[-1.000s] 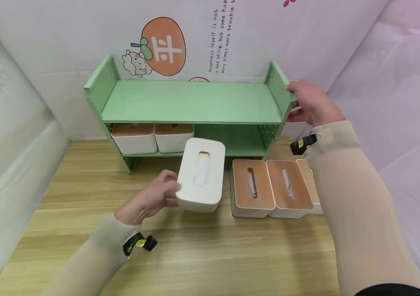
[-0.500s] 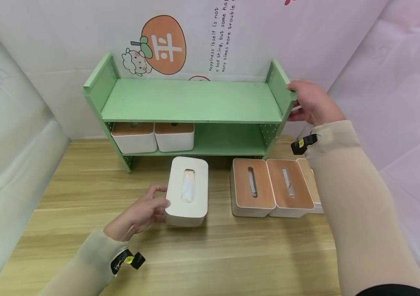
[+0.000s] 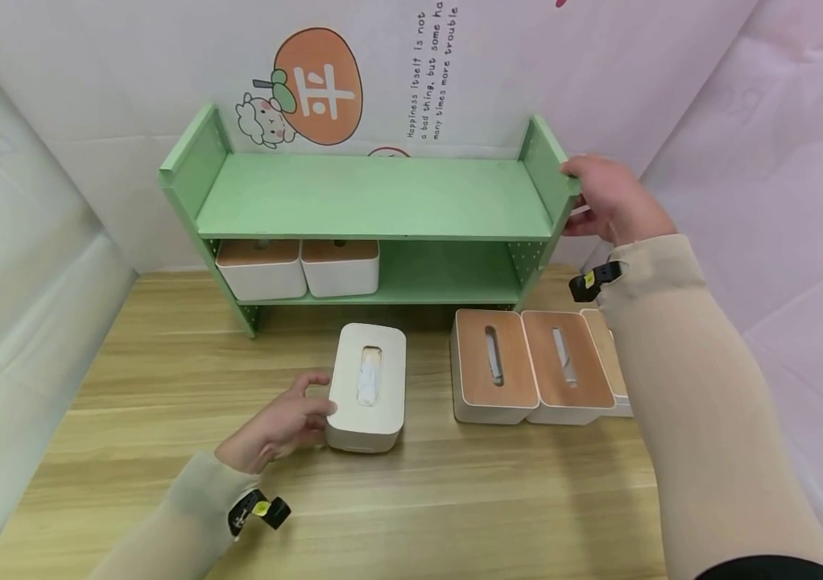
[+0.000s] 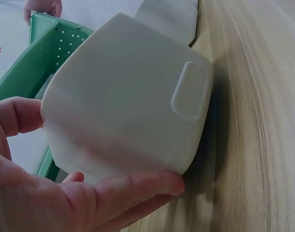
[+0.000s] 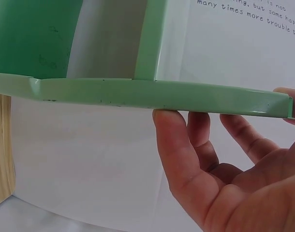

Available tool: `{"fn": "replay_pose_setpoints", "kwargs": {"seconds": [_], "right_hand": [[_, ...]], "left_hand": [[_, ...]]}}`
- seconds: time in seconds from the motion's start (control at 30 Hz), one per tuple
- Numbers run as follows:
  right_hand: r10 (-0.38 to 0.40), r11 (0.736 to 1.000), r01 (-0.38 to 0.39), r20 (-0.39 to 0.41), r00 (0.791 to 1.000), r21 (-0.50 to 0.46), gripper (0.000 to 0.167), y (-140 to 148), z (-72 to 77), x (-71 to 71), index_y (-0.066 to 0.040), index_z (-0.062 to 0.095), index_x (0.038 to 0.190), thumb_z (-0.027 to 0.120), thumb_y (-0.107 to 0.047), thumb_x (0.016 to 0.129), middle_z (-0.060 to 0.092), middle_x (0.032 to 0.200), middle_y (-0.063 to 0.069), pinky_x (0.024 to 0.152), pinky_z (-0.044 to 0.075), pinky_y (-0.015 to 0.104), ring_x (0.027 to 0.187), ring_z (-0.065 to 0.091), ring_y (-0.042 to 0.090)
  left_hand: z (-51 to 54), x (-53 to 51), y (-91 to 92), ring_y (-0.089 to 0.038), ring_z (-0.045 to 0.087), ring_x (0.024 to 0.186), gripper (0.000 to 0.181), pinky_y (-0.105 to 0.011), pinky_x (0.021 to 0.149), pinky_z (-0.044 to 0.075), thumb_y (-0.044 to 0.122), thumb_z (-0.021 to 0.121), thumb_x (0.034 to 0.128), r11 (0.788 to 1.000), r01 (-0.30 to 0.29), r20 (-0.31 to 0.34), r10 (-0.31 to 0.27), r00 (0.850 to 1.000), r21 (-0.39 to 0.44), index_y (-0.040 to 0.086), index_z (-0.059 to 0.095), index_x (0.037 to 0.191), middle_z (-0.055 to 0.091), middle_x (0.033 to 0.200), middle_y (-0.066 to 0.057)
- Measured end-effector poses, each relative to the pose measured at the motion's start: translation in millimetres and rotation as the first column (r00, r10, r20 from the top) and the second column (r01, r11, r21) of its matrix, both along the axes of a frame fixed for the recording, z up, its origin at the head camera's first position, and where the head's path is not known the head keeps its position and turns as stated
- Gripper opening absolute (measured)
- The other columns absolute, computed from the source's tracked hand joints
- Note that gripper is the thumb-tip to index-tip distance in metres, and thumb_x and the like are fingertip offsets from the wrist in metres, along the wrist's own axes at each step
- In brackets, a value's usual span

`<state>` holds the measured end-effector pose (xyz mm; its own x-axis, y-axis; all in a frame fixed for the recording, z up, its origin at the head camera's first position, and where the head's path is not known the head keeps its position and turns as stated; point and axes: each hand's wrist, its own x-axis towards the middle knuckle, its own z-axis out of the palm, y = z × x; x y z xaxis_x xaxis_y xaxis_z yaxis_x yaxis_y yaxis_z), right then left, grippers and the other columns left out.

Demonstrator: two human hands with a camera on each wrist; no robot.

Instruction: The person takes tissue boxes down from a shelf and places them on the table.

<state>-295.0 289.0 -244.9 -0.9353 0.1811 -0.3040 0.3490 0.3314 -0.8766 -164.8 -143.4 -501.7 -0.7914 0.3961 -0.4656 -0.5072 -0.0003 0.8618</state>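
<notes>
A white tissue box with a slotted white lid is at or just over the wooden tabletop, in front of the green shelf. My left hand holds it by its left side, the thumb near the lid's edge. The left wrist view shows the box's plain wall with a raised oval, and my fingers along its side. On the shelf's right end panel, my right hand grips the upper front part, the thumb against the panel's edge.
Two wood-lidded boxes stand side by side at the left of the shelf's lower level. Several more boxes stand in a row on the table at right, partly behind my right sleeve. Printed white cloth hangs behind.
The white tissue box has moved left, toward me and down in my left hand, away from the shelf front. My right hand stays on the shelf's end panel.
</notes>
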Motion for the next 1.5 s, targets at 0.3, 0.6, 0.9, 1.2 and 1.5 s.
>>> {"fn": "replay_pose_setpoints", "kwargs": {"seconds": [0.3, 0.6, 0.9, 1.2, 1.5], "right_hand": [[-0.002, 1.0, 0.002, -0.002, 1.0, 0.004, 0.054, 1, -1.6, 1.3, -0.019, 0.035, 0.151, 0.041, -0.045, 0.104, 0.047, 0.124, 0.015, 0.084, 0.054, 0.047, 0.095, 0.065, 0.035], [0.002, 1.0, -0.002, 0.0, 1.0, -0.001, 0.055, 0, -1.5, 1.9, -0.019, 0.033, 0.152, 0.041, -0.047, 0.105, 0.046, 0.126, 0.014, 0.088, 0.053, 0.048, 0.099, 0.065, 0.036], [-0.001, 1.0, 0.001, -0.002, 1.0, -0.007, 0.056, 1, -1.5, 1.0, -0.019, 0.032, 0.153, 0.041, -0.045, 0.105, 0.047, 0.125, 0.014, 0.086, 0.054, 0.047, 0.098, 0.065, 0.036], [0.012, 1.0, -0.012, -0.011, 1.0, 0.021, 0.057, -1, -2.5, 0.8, -0.02, 0.03, 0.155, 0.039, -0.047, 0.105, 0.047, 0.127, 0.015, 0.087, 0.053, 0.048, 0.1, 0.065, 0.037], [0.009, 0.999, -0.009, -0.013, 1.0, 0.038, 0.057, -4, -1.4, 1.3, -0.019, 0.031, 0.154, 0.038, -0.046, 0.105, 0.048, 0.126, 0.016, 0.085, 0.054, 0.047, 0.098, 0.066, 0.037]], "left_hand": [[-1.3, -3.7, 3.6, -0.03, 0.063, 0.093, 0.064, -0.047, 0.083, 0.053, -0.01, 0.055, 0.0911, 1.0, -0.01, -0.066, 0.01, 0.998, -0.001, 0.003, 0.027, 0.147, 0.055, 0.113, -0.027], [-0.5, -9.8, 20.7, -0.031, 0.063, 0.093, 0.064, -0.052, 0.081, 0.054, -0.007, 0.059, 0.0901, 0.988, -0.029, -0.121, 0.011, 0.993, -0.149, 0.009, 0.036, 0.148, 0.052, 0.117, -0.027], [-6.2, -18.2, 43.6, -0.033, 0.062, 0.093, 0.062, -0.052, 0.082, 0.054, -0.005, 0.06, 0.0924, 0.99, -0.034, -0.134, 0.016, 0.991, -0.136, 0.013, 0.038, 0.148, 0.048, 0.118, -0.026], [-5.7, -22.8, 66.1, -0.035, 0.061, 0.099, 0.061, -0.051, 0.083, 0.054, -0.003, 0.058, 0.0956, 0.988, -0.02, -0.153, -0.004, 0.988, -0.155, 0.014, 0.035, 0.15, 0.048, 0.122, -0.027], [-6.3, -25.2, 78.7, -0.032, 0.061, 0.097, 0.062, -0.049, 0.082, 0.054, -0.001, 0.059, 0.0957, 0.985, -0.037, -0.173, 0.008, 0.985, -0.169, 0.016, 0.036, 0.15, 0.05, 0.124, -0.025]]}}
